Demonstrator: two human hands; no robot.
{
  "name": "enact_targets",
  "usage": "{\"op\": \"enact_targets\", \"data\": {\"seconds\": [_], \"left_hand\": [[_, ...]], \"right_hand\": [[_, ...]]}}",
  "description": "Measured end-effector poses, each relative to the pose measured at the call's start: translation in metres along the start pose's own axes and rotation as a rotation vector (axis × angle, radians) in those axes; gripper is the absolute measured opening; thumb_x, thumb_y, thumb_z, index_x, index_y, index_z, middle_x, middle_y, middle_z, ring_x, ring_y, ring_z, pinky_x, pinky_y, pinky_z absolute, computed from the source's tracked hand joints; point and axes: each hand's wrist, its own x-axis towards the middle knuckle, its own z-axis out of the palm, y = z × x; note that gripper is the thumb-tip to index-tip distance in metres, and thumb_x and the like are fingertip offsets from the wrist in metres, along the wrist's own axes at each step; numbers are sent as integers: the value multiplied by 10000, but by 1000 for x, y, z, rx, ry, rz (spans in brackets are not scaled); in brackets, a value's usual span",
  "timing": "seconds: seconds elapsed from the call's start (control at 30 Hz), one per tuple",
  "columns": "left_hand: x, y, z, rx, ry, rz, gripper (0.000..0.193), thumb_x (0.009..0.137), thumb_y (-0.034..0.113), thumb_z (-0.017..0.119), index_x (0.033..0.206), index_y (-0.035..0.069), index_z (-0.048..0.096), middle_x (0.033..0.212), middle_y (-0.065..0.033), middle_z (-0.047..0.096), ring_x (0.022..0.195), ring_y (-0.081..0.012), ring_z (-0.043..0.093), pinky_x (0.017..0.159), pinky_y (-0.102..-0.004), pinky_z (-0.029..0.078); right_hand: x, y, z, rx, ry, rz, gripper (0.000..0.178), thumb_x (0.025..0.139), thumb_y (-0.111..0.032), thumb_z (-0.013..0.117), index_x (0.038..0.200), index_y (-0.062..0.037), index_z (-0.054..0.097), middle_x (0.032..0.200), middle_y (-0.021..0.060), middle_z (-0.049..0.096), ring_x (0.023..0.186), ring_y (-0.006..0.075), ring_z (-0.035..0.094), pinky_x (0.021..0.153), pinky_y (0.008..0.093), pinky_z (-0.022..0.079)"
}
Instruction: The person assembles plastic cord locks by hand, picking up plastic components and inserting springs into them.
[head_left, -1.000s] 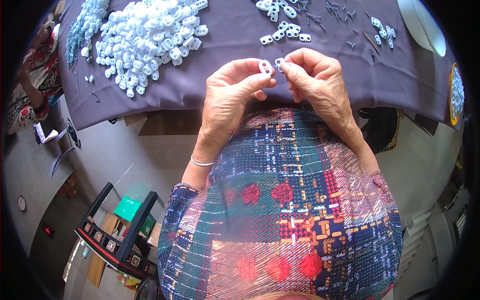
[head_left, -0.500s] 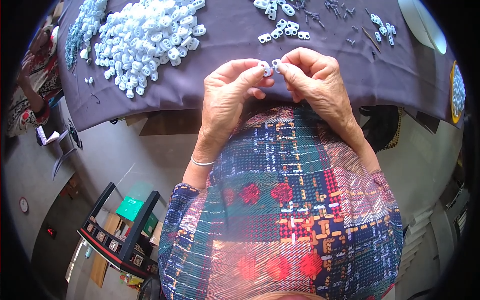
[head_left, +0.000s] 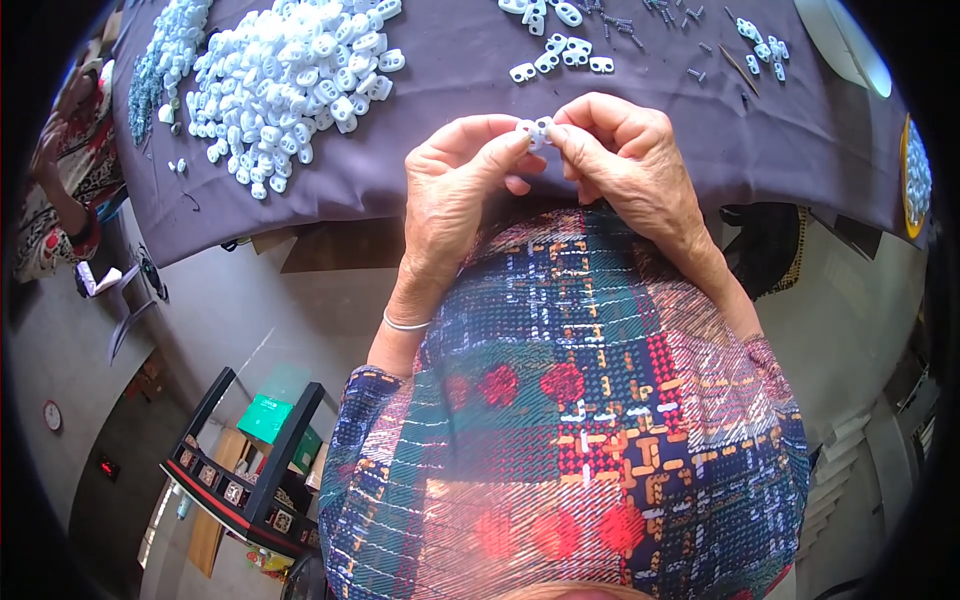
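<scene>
Now, just above the patterned garment (head_left: 560, 400), the gap has been closed: a white oval piece (head_left: 528, 135), pinched between the left hand's (head_left: 450, 190) thumb and fingers, and a smaller white piece (head_left: 544, 124), gripped by the right hand's (head_left: 640, 185) fingertips, have been brought together over the cloth's near edge. The dark coil seen between them a second ago can no longer be made out, so the joining seems well along; whether anything is seated cannot be told.

Further out, the dark cloth (head_left: 450, 80) is well covered: a big heap of white ovals (head_left: 290, 85) is spread at left, loose small white parts (head_left: 557, 48) are clustered ahead, and springs (head_left: 615, 22) are scattered beyond. At right, a yellow-rimmed tray (head_left: 911, 230) is filled with pale pieces.

And in the room, another person's arm (head_left: 65, 195) is glimpsed at left; a green box (head_left: 265, 418) is kept by a black rack (head_left: 288, 448).
</scene>
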Motion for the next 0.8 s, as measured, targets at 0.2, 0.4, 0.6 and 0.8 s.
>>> {"op": "enact_targets", "data": {"seconds": [0.2,0.4,0.6,0.8], "left_hand": [[1,-2,-1,32,1,2,201,828,115,644,971,-25,617,870,-94,659,732,-135,626,597,-212,476],[0,-1,1,77,11,21,186,837,114,636,961,-23,618,862,-92,657,730,-128,620,610,-214,477],[0,-2,2,132,10,50,164,848,103,622,949,-26,616,851,-87,654,723,-121,614,618,-217,480],[1,-4,1,156,6,60,163,852,95,613,963,-24,613,853,-87,655,712,-119,614,624,-222,487]], "right_hand": [[1,5,0,-26,-1,-33,142,880,-152,577,899,-16,610,639,-12,546,518,28,487,451,157,399],[2,5,0,-83,-13,-36,144,887,-151,564,906,-15,608,645,-14,544,533,27,488,459,157,403],[5,8,-1,-135,-63,-41,147,893,-146,552,916,-11,606,649,-18,537,568,22,494,472,163,428],[5,7,-1,-99,-58,-24,147,895,-145,549,920,-13,607,647,-21,535,566,19,492,469,162,427]]}}
